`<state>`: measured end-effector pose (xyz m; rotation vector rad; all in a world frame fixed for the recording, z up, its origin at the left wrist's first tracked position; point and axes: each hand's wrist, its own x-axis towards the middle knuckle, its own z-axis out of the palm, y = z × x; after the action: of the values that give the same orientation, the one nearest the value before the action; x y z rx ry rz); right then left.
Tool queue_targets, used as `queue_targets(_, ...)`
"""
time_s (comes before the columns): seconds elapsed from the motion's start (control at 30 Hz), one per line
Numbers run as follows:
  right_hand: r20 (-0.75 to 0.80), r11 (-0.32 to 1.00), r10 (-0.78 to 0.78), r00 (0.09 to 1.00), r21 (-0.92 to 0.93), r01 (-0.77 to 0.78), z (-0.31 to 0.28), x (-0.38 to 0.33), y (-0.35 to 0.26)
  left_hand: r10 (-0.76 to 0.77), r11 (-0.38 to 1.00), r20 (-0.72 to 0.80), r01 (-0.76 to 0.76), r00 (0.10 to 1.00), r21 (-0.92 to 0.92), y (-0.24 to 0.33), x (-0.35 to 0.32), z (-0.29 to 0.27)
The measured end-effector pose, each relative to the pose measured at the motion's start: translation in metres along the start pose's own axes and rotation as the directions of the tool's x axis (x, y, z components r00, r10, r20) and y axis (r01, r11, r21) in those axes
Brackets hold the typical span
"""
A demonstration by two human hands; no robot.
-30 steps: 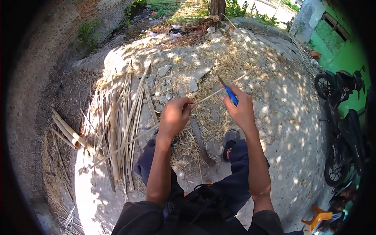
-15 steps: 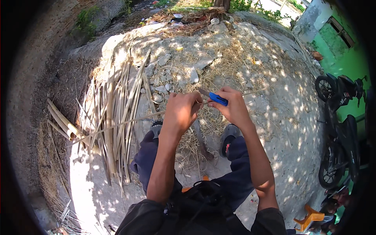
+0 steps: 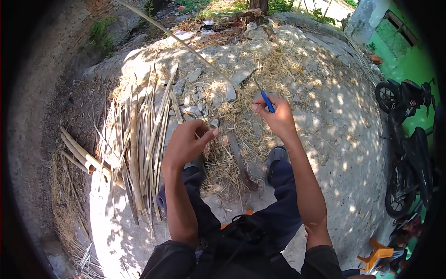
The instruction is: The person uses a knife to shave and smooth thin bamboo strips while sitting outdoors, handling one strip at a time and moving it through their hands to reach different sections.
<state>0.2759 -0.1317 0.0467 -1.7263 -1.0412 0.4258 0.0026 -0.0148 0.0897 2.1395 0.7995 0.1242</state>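
My right hand [image 3: 280, 122] is closed around a utility knife with a blue handle [image 3: 266, 100], its blade pointing up and away from me. The same hand pinches the end of a long thin bamboo strip [image 3: 186, 47], which slants up to the far left and runs out of view at the top. To the left and a little nearer, my left hand [image 3: 185, 143] hangs free with fingers curved and apart, with nothing visible in it. Between my feet, on scattered shavings, lies a long flat blade-like tool [image 3: 238, 158] with a dark end.
A pile of split bamboo strips [image 3: 139, 153] lies left, beside thicker bamboo poles [image 3: 76, 146]. Broken stones [image 3: 193, 109] and dry shavings [image 3: 274, 69] cover the ground ahead. Motorcycles [image 3: 404, 162] stand along the green wall at right; an orange plastic stool [image 3: 377, 255] and people are lower right.
My left hand has let go of the bamboo strip and drawn back left. The strip, held in my right hand, has swung from crosswise to pointing far left. The knife has turned upward.
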Motion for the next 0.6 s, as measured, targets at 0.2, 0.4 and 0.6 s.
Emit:
queue_targets(0.2,0.209,0.994,0.099,0.973,0.024,-0.106,0.013,-0.019,-0.034,-0.039,0.878,-0.433,-0.176,0.900,-0.445,0.004,0.011,-0.002)
queue_targets(0.4,0.374,0.972,0.037,0.927,0.201,-0.120,0.020,-0.034,-0.051,0.081,0.644,-0.397,-0.352,0.914,-0.679,0.023,0.014,0.002)
queue_targets(0.6,0.359,0.929,0.114,0.926,0.291,-0.227,0.017,-0.042,-0.060,0.067,0.616,-0.442,-0.385,0.895,-0.687,0.024,0.009,0.002)
